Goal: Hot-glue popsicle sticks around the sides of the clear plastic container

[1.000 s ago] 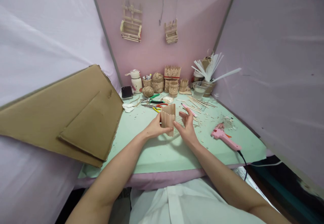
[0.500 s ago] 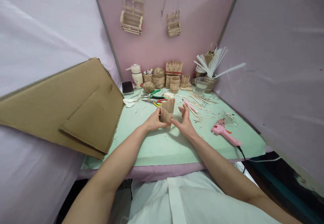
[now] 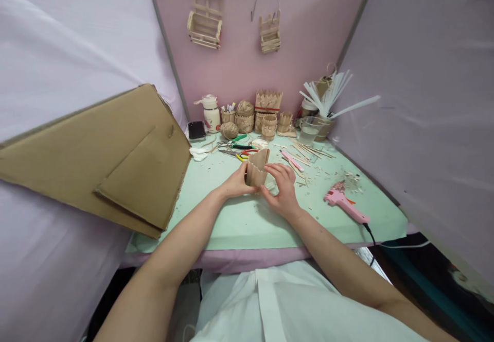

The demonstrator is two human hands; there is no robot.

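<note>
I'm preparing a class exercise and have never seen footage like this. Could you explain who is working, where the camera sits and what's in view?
There is no machine here: a person works with two bare hands. The camera is worn on their head, looking forward and down. The left hand grips a small wooden piece of flat sticks set side by side; the right hand is at its right edge. On the green-covered table lie pliers, loose sticks and a pink glue gun. Farther back are a ball of twine and a white bottle.
</note>
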